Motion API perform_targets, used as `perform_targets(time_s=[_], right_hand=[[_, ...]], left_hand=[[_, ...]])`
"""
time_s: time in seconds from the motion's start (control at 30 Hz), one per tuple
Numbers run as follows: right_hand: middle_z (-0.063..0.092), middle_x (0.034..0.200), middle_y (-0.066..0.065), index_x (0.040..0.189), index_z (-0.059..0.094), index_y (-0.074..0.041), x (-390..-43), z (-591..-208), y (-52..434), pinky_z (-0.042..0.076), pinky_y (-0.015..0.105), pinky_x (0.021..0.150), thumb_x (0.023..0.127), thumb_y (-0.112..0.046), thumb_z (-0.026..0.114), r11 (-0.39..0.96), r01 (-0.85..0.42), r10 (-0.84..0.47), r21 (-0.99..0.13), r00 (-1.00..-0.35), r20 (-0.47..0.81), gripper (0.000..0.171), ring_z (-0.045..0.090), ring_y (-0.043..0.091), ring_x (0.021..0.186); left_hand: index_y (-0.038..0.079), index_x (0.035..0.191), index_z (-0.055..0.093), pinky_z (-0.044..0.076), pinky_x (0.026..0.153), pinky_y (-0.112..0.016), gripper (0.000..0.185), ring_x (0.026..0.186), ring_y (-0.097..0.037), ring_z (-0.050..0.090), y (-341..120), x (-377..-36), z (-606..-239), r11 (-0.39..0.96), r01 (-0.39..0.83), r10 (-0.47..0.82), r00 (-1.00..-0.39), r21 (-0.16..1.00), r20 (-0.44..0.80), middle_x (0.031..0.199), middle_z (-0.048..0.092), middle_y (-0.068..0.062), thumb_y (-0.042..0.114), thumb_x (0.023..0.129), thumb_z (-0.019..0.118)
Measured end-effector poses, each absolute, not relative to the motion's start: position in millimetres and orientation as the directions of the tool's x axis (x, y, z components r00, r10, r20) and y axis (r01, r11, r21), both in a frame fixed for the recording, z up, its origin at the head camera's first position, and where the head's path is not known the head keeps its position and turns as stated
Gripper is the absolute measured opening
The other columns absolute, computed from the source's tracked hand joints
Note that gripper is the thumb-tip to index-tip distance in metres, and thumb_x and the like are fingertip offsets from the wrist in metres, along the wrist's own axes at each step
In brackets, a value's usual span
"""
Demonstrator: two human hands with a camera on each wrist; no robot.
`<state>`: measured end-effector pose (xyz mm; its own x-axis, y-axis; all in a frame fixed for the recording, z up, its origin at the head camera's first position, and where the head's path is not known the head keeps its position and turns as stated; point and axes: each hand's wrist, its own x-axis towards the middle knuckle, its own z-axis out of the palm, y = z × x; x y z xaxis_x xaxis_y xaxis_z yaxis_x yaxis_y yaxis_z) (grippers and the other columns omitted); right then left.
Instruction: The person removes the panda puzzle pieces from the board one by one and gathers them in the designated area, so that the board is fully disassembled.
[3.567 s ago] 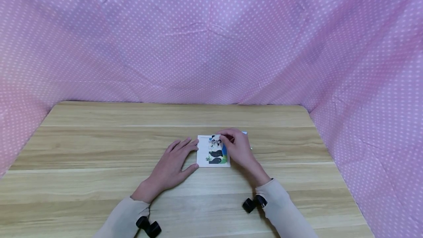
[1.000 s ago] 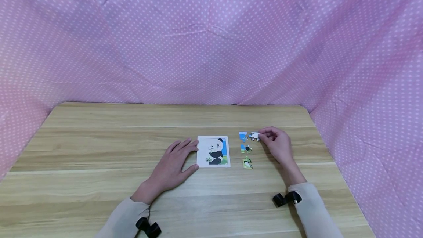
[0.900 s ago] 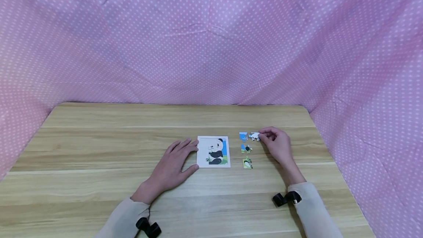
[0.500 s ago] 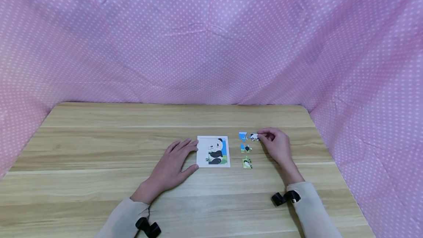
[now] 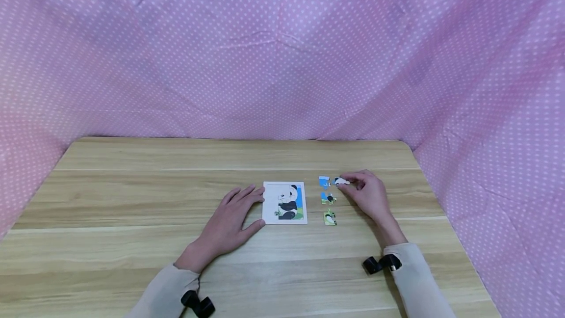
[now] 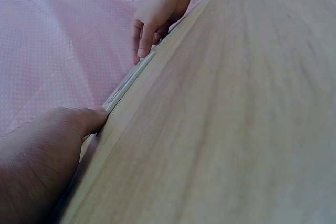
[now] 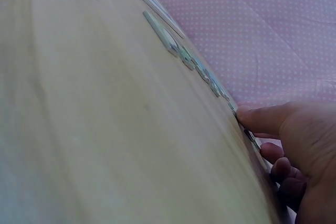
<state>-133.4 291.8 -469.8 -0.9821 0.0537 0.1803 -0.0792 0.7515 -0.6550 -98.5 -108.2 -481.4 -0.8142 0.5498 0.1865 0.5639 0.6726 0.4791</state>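
The right hand (image 5: pixel 368 193) pinches a small white and black puzzle piece (image 5: pixel 340 181) between thumb and fingertips, low over the wooden table (image 5: pixel 132 200), just right of a blue piece (image 5: pixel 324 181). The left hand (image 5: pixel 229 220) lies flat with relaxed fingers on the table, holding nothing, its fingertips touching the left edge of the panda puzzle board (image 5: pixel 284 202). 2 more loose pieces lie between board and right hand, a blue and green one (image 5: pixel 327 198) and a green one (image 5: pixel 330 217).

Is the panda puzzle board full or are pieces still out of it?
Not full. The puzzle board shows a blank white left part, and three loose pieces lie on the table beside it; the right hand pinches a fourth.
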Motion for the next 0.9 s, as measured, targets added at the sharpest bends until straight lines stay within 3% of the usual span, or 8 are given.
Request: perform_targets(time_s=[0.9], right_hand=[[0.074, 0.105, 0.011, 0.12, 0.085, -0.007, -132.6, -473.4, 289.3, 0.047, 0.024, 0.07, 0.095, -0.02, 0.091, 0.765, -0.061, 0.089, -0.641, -0.976, 0.199, 0.029, 0.06, 0.018, 0.083]], left_hand=[[0.012, 0.149, 0.063, 0.022, 0.137, -0.056, 0.056, 0.164, -0.029, 0.038, -107.9, -98.6, -481.0, 0.676, 0.557, 0.55, -0.817, 0.482, 0.173, 0.174, 0.048, -0.001, 0.046, 0.106, 0.072]])
